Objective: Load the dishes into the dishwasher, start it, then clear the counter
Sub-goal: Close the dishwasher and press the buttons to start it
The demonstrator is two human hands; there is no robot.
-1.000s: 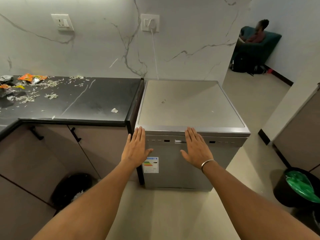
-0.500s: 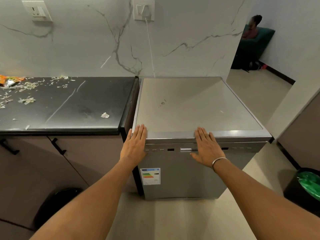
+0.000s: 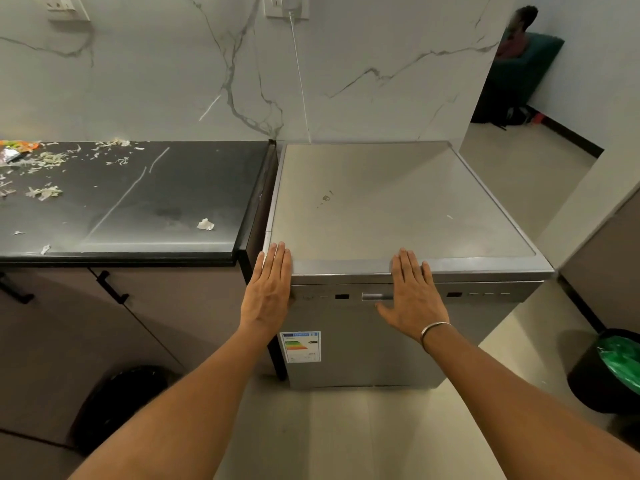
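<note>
Soft, even indoor light; dull glare on the dark tabletop (image 3: pixel 138 202); wide-angle bending at the edges; slightly soft focus.

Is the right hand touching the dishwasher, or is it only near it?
Touching. The head view shows the right hand lying flat against the front of the dishwasher, fingers over its top edge, with no gap visible.

Premises are presenting as a home kitchen: a dishwasher (image 3: pixel 381 202) is standing against the right edge of a black counter (image 3: pixel 156 202), cabinets (image 3: pixel 180 327) are sitting beneath, and sockets (image 3: pixel 65 6) are showing on the marble wall (image 3: pixel 156 81).
</note>
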